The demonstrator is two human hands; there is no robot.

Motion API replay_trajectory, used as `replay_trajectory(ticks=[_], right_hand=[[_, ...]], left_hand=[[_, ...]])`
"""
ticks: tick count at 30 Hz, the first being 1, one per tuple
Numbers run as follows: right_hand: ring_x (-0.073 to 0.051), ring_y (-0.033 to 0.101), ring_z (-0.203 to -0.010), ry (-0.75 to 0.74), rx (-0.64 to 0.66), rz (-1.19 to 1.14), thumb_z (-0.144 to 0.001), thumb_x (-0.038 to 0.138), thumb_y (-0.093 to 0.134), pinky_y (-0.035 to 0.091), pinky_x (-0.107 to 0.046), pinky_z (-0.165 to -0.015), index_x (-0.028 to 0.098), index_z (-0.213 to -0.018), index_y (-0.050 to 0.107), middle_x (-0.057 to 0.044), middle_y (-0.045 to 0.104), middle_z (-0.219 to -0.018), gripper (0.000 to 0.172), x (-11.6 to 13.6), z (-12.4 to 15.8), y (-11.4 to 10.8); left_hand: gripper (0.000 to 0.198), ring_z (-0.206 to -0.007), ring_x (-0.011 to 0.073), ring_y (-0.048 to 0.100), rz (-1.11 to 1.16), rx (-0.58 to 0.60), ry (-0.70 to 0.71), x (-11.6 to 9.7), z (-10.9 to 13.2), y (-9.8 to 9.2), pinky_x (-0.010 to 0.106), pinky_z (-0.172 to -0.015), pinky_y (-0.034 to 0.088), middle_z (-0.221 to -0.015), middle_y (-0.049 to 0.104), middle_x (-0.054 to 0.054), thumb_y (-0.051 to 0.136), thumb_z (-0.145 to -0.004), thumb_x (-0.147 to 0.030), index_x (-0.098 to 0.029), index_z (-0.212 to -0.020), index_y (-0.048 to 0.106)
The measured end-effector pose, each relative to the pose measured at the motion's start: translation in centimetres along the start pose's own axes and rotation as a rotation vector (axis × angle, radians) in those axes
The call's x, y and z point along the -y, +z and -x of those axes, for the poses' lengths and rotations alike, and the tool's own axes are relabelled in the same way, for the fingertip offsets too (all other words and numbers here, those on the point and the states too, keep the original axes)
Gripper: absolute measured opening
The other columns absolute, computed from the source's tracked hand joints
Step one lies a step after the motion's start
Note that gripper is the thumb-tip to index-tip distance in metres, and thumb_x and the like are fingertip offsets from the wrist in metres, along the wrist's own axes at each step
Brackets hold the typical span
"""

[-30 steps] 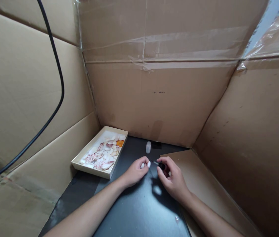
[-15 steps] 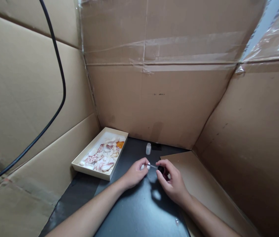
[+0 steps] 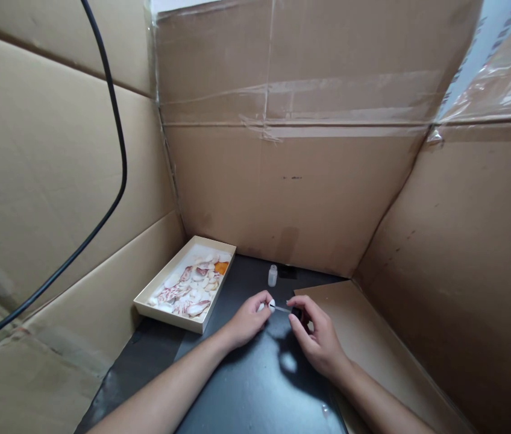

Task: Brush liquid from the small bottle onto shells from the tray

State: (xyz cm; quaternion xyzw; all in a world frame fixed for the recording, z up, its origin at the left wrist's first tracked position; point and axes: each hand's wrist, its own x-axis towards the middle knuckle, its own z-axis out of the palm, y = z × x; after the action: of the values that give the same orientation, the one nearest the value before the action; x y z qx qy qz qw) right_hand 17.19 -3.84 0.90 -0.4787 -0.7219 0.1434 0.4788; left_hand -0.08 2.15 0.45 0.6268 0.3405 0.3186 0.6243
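Note:
My left hand pinches a small white shell between thumb and fingers. Facing it, my right hand grips the black cap of a brush applicator; its thin, clear stem points left, and the dark tip meets the shell. Behind both hands a small clear bottle stands upright and uncapped on the dark tabletop. To the left, a shallow cream box holds several shells, white, reddish-streaked and one orange.
Cardboard walls rise at the back and both sides. A flat cardboard sheet lies under and beside my right forearm. A black cable hangs at the left. A small clear blob sits near the front of the table.
The view has tilted up slightly, so everything appears a little lower. Both hands keep their grips, the brush tip staying at the shell with only a small shift in angle.

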Motion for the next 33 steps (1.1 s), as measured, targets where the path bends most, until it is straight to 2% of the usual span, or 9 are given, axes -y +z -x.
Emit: replay_trajectory(ticks=[7, 10, 13, 18, 22, 26, 30, 33], right_hand=[[-0.012, 0.049, -0.061, 0.014, -0.016, 0.002, -0.091, 0.026, 0.049, 0.042, -0.023, -0.056, 0.018, -0.101, 0.055, -0.002, 0.057, -0.081, 0.015, 0.02, -0.09, 0.01], [-0.012, 0.048, -0.057, 0.014, -0.001, 0.024, -0.089, 0.026, 0.051, 0.04, -0.022, -0.053, 0.018, -0.1, 0.056, 0.0, 0.054, -0.075, 0.014, -0.02, -0.08, 0.07], [-0.012, 0.048, -0.058, 0.018, -0.045, 0.028, -0.089, 0.025, 0.051, 0.041, -0.022, -0.054, 0.018, -0.1, 0.055, -0.002, 0.056, -0.08, 0.014, -0.07, -0.08, 0.11], [-0.012, 0.048, -0.058, 0.011, 0.003, 0.027, -0.09, 0.026, 0.051, 0.041, -0.023, -0.054, 0.018, -0.101, 0.055, -0.001, 0.054, -0.077, 0.015, -0.09, -0.03, 0.23], [-0.013, 0.049, -0.061, 0.027, -0.019, 0.038, -0.091, 0.026, 0.049, 0.042, -0.024, -0.056, 0.018, -0.101, 0.055, -0.003, 0.056, -0.082, 0.014, -0.03, -0.02, 0.16], [-0.013, 0.05, -0.061, 0.015, 0.017, 0.034, -0.091, 0.026, 0.049, 0.043, -0.024, -0.056, 0.019, -0.102, 0.055, -0.003, 0.056, -0.081, 0.015, 0.0, -0.05, 0.12], [-0.013, 0.049, -0.061, 0.036, -0.028, 0.05, -0.09, 0.025, 0.049, 0.042, -0.024, -0.056, 0.018, -0.1, 0.055, -0.003, 0.056, -0.083, 0.014, 0.03, -0.14, 0.08], [-0.013, 0.05, -0.061, 0.009, 0.001, 0.05, -0.091, 0.025, 0.048, 0.043, -0.024, -0.057, 0.019, -0.101, 0.055, -0.003, 0.056, -0.082, 0.015, 0.15, -0.19, -0.02]], left_hand=[[0.012, -0.043, 0.0043, 0.023, 0.228, 0.019, -0.088, -0.14, -0.26, -0.22, 0.018, -0.043, 0.02, -0.053, 0.028, -0.01, 0.047, -0.072, -0.027, -0.02, -0.077, 0.039], [0.011, -0.042, 0.004, 0.023, 0.246, 0.017, -0.098, -0.27, -0.27, -0.25, 0.018, -0.043, 0.019, -0.053, 0.029, -0.01, 0.046, -0.07, -0.025, -0.02, -0.076, 0.038], [0.011, -0.042, 0.0039, 0.024, 0.253, 0.018, -0.1, -0.25, -0.3, -0.25, 0.018, -0.042, 0.018, -0.053, 0.029, -0.009, 0.045, -0.069, -0.024, -0.019, -0.076, 0.038], [0.012, -0.042, 0.0038, 0.024, 0.257, 0.013, -0.094, -0.09, -0.36, -0.24, 0.018, -0.042, 0.019, -0.053, 0.029, -0.01, 0.047, -0.069, -0.025, -0.019, -0.077, 0.039], [0.012, -0.042, 0.0035, 0.024, 0.278, 0.01, -0.102, -0.01, -0.35, -0.27, 0.018, -0.042, 0.019, -0.053, 0.03, -0.01, 0.048, -0.069, -0.024, -0.019, -0.077, 0.039], [0.014, -0.042, 0.0033, 0.023, 0.308, 0.002, -0.101, -0.12, -0.33, -0.34, 0.017, -0.042, 0.02, -0.052, 0.03, -0.01, 0.051, -0.069, -0.024, -0.019, -0.077, 0.04], [0.016, -0.042, 0.0032, 0.023, 0.332, -0.009, -0.1, -0.34, -0.27, -0.37, 0.017, -0.042, 0.021, -0.051, 0.028, -0.011, 0.055, -0.07, -0.024, -0.019, -0.077, 0.041], [0.018, -0.043, 0.0032, 0.023, 0.337, -0.014, -0.103, -0.46, -0.23, -0.37, 0.017, -0.042, 0.021, -0.051, 0.028, -0.011, 0.056, -0.07, -0.025, -0.019, -0.076, 0.04]])
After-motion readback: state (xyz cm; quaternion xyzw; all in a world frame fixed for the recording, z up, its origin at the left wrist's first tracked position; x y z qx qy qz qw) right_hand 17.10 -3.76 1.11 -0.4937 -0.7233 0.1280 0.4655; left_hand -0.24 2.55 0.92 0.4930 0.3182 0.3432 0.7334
